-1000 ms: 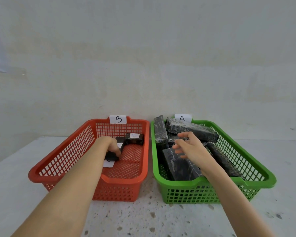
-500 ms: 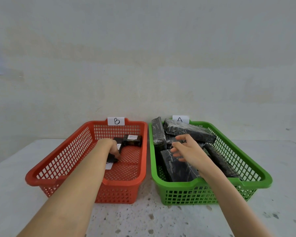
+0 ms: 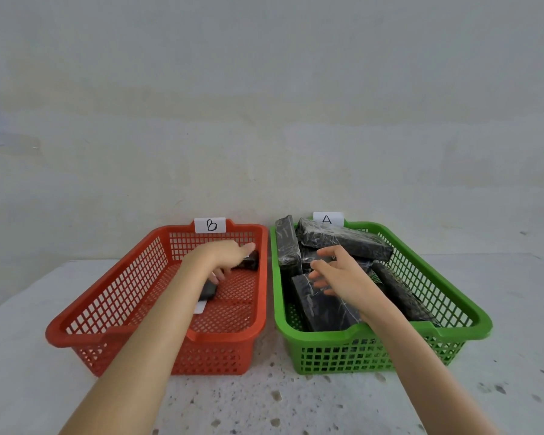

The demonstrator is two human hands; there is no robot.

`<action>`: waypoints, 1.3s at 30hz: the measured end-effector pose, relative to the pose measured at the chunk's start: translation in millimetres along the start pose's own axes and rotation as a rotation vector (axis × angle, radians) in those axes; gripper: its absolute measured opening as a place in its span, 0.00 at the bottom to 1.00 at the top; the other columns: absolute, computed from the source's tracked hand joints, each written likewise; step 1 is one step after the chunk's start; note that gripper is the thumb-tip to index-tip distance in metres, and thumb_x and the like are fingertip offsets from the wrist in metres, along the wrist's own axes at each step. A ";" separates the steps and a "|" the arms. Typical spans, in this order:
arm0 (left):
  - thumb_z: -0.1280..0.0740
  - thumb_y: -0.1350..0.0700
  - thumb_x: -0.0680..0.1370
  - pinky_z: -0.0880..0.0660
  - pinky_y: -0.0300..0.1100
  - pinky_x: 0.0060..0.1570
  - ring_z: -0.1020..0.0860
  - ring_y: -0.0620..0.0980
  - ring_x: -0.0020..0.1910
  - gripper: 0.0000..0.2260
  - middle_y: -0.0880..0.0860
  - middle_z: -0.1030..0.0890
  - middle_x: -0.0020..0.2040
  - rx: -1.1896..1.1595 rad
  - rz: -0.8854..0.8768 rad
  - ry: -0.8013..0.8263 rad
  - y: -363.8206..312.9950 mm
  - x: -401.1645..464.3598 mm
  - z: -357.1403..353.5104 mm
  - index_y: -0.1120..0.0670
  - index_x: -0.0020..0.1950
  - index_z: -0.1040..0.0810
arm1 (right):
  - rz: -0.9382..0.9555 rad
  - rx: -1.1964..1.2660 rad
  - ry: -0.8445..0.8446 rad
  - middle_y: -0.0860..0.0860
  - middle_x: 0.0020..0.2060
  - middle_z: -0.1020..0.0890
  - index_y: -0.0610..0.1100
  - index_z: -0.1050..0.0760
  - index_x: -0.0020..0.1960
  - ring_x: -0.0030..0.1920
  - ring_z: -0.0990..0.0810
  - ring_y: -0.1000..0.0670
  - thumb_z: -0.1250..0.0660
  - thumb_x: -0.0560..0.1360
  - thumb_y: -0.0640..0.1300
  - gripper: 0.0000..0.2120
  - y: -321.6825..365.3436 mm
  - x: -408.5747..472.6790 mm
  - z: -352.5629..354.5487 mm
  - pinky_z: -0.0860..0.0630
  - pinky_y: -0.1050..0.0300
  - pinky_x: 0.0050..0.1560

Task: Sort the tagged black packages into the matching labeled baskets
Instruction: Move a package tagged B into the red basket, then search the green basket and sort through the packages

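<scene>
Hovering spread and empty above the green basket's slick, film-wrapped packages, the right hand should probably clasp one's long edges; the left hand, loosely open in the red basket, holds nothing.

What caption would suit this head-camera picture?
Left hand reaches into red basket B; right hand hovers open over black packages in green basket A.
</scene>
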State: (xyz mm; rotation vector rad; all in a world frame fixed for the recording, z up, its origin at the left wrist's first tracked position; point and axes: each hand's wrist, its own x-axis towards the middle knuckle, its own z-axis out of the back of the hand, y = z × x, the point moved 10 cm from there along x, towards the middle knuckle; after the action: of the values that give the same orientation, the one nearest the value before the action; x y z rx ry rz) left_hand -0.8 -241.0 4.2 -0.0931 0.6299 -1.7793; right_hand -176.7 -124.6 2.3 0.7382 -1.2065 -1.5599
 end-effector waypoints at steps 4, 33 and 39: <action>0.46 0.46 0.81 0.23 0.44 0.38 0.20 0.58 0.48 0.25 0.62 0.22 0.57 -0.118 -0.062 0.106 -30.9 -32.6 -47.2 0.64 0.69 0.35 | 0.003 0.025 -0.067 0.52 0.40 0.20 0.48 0.34 0.58 0.39 0.23 0.53 0.39 0.77 0.45 0.10 2.0 -0.3 11.5 0.27 0.62 0.37; 0.51 0.41 0.80 0.52 0.59 0.73 0.48 0.69 0.74 0.30 0.72 0.43 0.72 0.138 -0.127 -0.067 -85.9 -49.0 -84.8 0.66 0.65 0.31 | -0.083 -0.398 0.146 0.51 0.27 0.33 0.43 0.36 0.32 0.25 0.37 0.54 0.35 0.74 0.43 0.15 -18.4 -5.8 14.1 0.37 0.61 0.25; 0.51 0.44 0.81 0.39 0.55 0.70 0.31 0.58 0.67 0.27 0.59 0.30 0.69 -0.184 -0.249 -0.060 -105.9 -59.2 -82.4 0.60 0.73 0.39 | -0.216 -0.217 0.201 0.49 0.37 0.28 0.40 0.35 0.57 0.35 0.29 0.52 0.28 0.69 0.40 0.22 -27.1 -10.4 8.7 0.31 0.58 0.33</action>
State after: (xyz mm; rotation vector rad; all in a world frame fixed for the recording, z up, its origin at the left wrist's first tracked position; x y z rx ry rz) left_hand -106.0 -138.9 -2.2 -0.3632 0.7643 -1.9451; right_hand -190.1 -111.6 -21.6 0.8796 -0.8166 -1.7147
